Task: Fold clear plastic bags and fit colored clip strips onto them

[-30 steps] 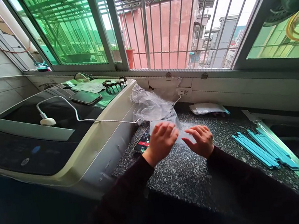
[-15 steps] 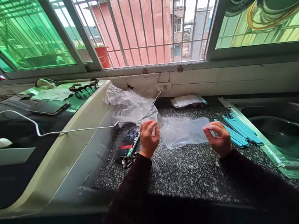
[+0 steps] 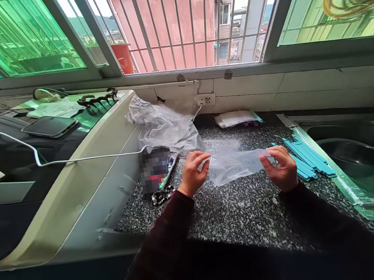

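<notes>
Two hands pinch one clear, wrinkled plastic bag point(image 3: 234, 165) stretched flat just above the speckled bench point(image 3: 239, 211): left hand point(image 3: 192, 173) fingers grasping its left edge, right hand point(image 3: 282, 168) fingers its right edge.

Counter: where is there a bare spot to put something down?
The speckled counter is bare in front of both hands, between the phone and the sink. It is crowded behind: the left hand and right hand hold a clear bag, with crumpled plastic and blue strips alongside.
</notes>
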A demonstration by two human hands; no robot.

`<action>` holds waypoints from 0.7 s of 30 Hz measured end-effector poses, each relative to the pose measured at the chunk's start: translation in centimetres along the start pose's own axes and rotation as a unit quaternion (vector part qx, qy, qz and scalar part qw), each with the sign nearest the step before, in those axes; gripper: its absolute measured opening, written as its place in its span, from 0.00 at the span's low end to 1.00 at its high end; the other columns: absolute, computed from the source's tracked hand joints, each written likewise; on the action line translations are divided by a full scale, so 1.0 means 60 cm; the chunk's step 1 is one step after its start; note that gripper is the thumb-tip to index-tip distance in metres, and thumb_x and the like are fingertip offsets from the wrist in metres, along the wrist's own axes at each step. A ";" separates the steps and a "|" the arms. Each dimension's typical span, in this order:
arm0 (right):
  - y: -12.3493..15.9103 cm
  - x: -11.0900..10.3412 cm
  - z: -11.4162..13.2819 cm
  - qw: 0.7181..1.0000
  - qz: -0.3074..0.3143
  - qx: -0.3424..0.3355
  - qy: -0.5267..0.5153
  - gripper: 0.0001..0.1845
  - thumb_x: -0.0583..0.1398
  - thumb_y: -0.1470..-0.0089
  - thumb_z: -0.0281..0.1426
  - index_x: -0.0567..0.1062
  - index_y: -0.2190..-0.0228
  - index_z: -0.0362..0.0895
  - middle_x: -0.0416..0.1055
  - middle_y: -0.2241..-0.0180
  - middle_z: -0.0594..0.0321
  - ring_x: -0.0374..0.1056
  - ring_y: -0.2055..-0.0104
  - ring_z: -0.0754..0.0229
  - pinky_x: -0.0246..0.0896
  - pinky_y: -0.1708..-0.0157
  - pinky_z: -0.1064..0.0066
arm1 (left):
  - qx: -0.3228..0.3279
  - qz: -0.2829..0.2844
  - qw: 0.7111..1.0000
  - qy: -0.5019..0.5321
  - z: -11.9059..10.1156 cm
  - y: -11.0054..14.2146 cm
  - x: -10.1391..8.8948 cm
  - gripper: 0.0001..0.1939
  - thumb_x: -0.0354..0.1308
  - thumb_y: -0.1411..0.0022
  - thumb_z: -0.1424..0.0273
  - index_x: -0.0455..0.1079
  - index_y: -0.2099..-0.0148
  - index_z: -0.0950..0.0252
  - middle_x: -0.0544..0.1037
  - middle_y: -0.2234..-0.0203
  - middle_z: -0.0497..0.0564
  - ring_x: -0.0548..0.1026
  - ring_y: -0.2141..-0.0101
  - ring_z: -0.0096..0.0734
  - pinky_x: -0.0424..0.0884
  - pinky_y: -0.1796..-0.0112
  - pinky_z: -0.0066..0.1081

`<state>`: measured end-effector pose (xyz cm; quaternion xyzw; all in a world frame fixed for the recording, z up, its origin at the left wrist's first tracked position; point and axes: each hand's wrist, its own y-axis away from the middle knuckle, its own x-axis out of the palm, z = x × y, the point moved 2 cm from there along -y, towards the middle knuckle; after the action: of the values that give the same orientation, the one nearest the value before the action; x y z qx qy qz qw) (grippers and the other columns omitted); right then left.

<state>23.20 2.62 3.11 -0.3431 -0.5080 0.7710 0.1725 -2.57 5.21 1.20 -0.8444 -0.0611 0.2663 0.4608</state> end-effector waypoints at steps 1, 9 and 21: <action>0.000 -0.001 0.001 1.000 -0.003 -0.003 -0.003 0.03 0.60 0.49 0.26 0.72 0.70 0.46 0.72 0.72 0.63 0.67 0.68 0.60 0.63 0.66 0.65 | 0.011 0.002 1.000 -0.002 -0.002 0.000 0.000 0.07 0.55 0.41 0.76 0.72 0.60 0.63 0.74 0.69 0.51 0.71 0.65 0.31 0.70 0.62 0.33; 0.000 -0.008 0.005 1.000 -0.008 0.013 0.015 0.03 0.59 0.49 0.28 0.72 0.73 0.47 0.72 0.72 0.62 0.67 0.68 0.60 0.64 0.66 0.63 | 0.064 0.044 0.997 0.019 -0.025 0.001 -0.006 0.09 0.51 0.42 0.76 0.71 0.63 0.64 0.74 0.70 0.51 0.70 0.67 0.30 0.69 0.65 0.33; 0.000 -0.018 0.013 1.000 -0.018 -0.016 -0.016 0.06 0.60 0.49 0.28 0.72 0.66 0.49 0.73 0.69 0.62 0.67 0.66 0.58 0.64 0.64 0.62 | 0.083 0.041 0.996 0.005 -0.024 0.004 0.005 0.07 0.54 0.39 0.72 0.72 0.66 0.64 0.73 0.73 0.51 0.69 0.70 0.28 0.68 0.68 0.29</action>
<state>23.38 1.44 3.67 -0.3245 -0.5293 0.7648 0.1721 -1.61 4.12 1.50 -0.8065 -0.0015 0.2846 0.5183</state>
